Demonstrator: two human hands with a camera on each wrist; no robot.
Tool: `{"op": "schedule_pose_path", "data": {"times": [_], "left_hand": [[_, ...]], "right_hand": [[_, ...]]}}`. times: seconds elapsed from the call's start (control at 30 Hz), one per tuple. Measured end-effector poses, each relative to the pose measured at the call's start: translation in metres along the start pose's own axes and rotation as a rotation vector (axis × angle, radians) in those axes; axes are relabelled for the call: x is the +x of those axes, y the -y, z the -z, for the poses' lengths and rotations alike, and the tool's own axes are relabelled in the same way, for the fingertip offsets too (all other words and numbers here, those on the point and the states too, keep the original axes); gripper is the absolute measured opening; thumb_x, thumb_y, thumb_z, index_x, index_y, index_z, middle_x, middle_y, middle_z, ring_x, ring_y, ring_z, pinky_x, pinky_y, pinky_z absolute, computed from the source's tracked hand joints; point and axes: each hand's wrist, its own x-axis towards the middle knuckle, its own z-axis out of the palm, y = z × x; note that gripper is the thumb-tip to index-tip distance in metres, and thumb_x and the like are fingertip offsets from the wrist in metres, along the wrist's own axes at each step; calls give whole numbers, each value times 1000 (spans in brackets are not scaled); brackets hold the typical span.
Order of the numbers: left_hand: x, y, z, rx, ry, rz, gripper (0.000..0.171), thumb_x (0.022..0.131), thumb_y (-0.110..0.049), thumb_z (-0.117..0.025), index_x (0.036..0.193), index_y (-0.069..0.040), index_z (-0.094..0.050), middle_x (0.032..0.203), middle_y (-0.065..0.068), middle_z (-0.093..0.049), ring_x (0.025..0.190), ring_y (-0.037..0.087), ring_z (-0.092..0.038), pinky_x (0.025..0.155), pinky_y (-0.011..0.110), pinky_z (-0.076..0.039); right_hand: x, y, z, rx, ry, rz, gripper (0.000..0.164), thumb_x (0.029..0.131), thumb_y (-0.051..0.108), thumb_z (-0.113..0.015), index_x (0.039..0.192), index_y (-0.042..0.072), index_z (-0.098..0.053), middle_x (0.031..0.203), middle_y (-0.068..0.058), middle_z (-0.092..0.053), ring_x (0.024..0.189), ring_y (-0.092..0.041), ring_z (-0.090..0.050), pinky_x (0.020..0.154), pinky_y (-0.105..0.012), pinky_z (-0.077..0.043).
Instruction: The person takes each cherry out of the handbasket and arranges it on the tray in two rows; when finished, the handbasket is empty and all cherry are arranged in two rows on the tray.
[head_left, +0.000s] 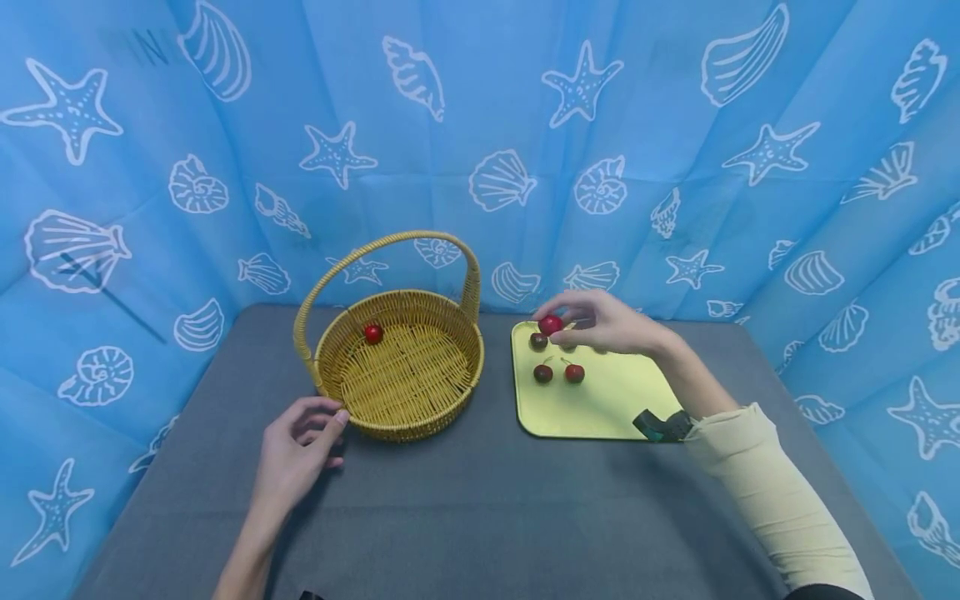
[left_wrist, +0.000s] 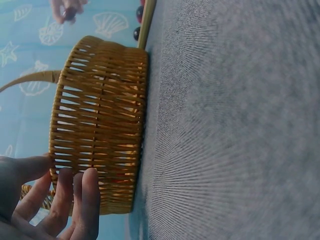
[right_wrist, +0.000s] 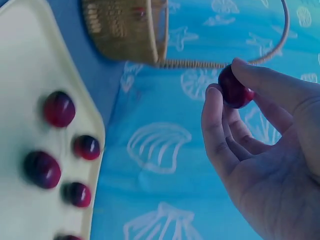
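My right hand (head_left: pixel 603 323) pinches a dark red cherry (right_wrist: pixel 234 89) between thumb and fingertips, raised over the far left part of a pale yellow tray (head_left: pixel 622 404). Several more cherries (head_left: pixel 574 373) lie on that tray, some with stems; part of them is hidden under the hand. To the left stands a round wicker basket (left_wrist: pixel 100 120) with a tall arched handle. One red cherry (head_left: pixel 372 333) rests inside it, by the far left wall. At the basket's near left rim, my left hand (head_left: pixel 296 442) holds the edge, thumb on the rim and fingers against the outer wall.
A grey cloth (head_left: pixel 450 517) covers the table. Behind and at both sides hangs a blue curtain (head_left: pixel 465 100) printed with white shells and starfish. The basket's handle (head_left: pixel 405 237) arches high above its rim. A strip of cloth separates basket and tray.
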Motion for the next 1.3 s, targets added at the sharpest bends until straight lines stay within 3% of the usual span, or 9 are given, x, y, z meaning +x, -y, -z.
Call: {"op": "schedule_pose_path", "data": {"times": [0.07, 0.17, 0.27, 0.4, 0.6, 0.8, 1.3], "left_hand": [[0, 0, 0, -3, 3, 1, 31, 106, -32, -74, 128, -12, -68, 115, 26, -75, 87, 21, -77, 66, 33, -72], [0, 0, 0, 0, 5, 7, 31, 106, -32, -74, 129, -12, -68, 116, 25, -75, 87, 21, -77, 66, 33, -72], [0, -1, 0, 6, 8, 16, 32, 106, -33, -74, 130, -13, -67, 116, 25, -74, 88, 21, -77, 67, 32, -72], [0, -2, 1, 5, 12, 21, 33, 106, -34, -74, 131, -12, -67, 117, 25, -74, 89, 21, -76, 67, 32, -72], [0, -2, 1, 3, 12, 13, 33, 106, -33, -73, 131, -11, -67, 117, 25, -74, 88, 22, -76, 67, 33, -72], [0, -2, 1, 1, 20, 19, 33, 106, -33, -73, 131, -12, -67, 118, 25, -74, 89, 22, -77, 68, 33, -72], [0, -2, 2, 7, 23, 18, 35, 107, -35, -72, 133, -12, -66, 119, 25, -74, 90, 20, -77, 68, 33, -72]], "right_hand": [[-10, -7, 5, -9, -20, -29, 37, 101, 4, -76, 137, 9, -68, 131, -19, -70, 97, -19, -76, 64, -25, -57], [-24, -19, 10, -13, -39, -59, 38, 100, 4, -77, 137, 6, -68, 133, -20, -70, 108, -18, -77, 81, -25, -66], [-36, -29, 14, -29, -54, -75, 39, 100, 4, -77, 137, 1, -67, 133, -22, -70, 112, -18, -78, 91, -25, -68], [-49, -44, 17, -79, -70, -92, 38, 100, 4, -77, 137, -1, -68, 131, -24, -71, 104, -19, -79, 85, -28, -69], [-61, -70, 15, -118, -61, -160, 38, 97, 0, -78, 134, -1, -71, 137, -26, -71, 105, -35, -80, 80, -36, -70], [-68, -91, 9, -136, -46, -165, 38, 97, -4, -77, 133, -7, -69, 142, -31, -67, 110, -43, -79, 85, -30, -70], [-72, -113, 0, -212, -87, -143, 32, 92, 3, -85, 123, -2, -75, 123, -21, -78, 103, -34, -75, 86, -35, -68]]}}
